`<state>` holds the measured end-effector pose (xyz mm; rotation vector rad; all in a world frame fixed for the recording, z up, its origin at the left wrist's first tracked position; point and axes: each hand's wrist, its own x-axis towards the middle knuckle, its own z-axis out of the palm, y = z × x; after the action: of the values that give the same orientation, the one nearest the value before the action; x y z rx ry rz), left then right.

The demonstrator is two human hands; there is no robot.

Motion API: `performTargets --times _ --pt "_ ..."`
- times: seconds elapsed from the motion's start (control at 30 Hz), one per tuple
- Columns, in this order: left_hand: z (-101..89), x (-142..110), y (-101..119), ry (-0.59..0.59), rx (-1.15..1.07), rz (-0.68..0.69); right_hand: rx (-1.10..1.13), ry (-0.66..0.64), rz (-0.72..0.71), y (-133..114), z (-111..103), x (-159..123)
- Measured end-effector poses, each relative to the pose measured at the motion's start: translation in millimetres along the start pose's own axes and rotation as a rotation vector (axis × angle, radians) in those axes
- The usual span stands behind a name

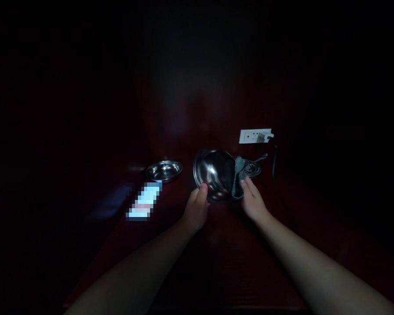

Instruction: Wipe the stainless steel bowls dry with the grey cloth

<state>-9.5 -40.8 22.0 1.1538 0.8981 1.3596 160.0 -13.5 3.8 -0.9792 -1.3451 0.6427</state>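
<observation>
A shiny metal bowl (213,173) is tilted on its side above the dark red table, its rounded outside toward me. My left hand (197,208) grips the bowl by its lower left rim, thumb on the outer surface. Against the bowl's right side, my right hand (252,202) is closed on a grey-green cloth (238,179) with a stitched edge. Part of the cloth hangs in folds, and one corner sticks out to the right. The fingertips of both hands are partly hidden.
To the left, a second metal bowl (164,170) stands upright, with a bright blurred-out screen (144,201) nearer me. Behind the cloth sits another metal dish (254,169), partly covered. A white wall socket (249,136) holds a plug with a dark cable (275,164) hanging down. The surroundings are very dark.
</observation>
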Motion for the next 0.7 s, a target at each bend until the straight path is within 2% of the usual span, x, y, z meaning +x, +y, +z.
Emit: performTargets --times 0.2,0.33,0.7 --pt "-6.5 4.9 -0.2 0.158 0.101 0.105 0.005 0.005 0.003 -2.1 -1.7 0.6" --pt "-10.1 13.0 -6.9 0.290 0.006 0.054 0.022 -0.044 0.002 -4.6 -2.1 1.0" --pt "1.7 19.6 -15.8 0.328 -0.221 -0.133 -0.013 -0.061 0.053 -1.8 -13.7 7.8"
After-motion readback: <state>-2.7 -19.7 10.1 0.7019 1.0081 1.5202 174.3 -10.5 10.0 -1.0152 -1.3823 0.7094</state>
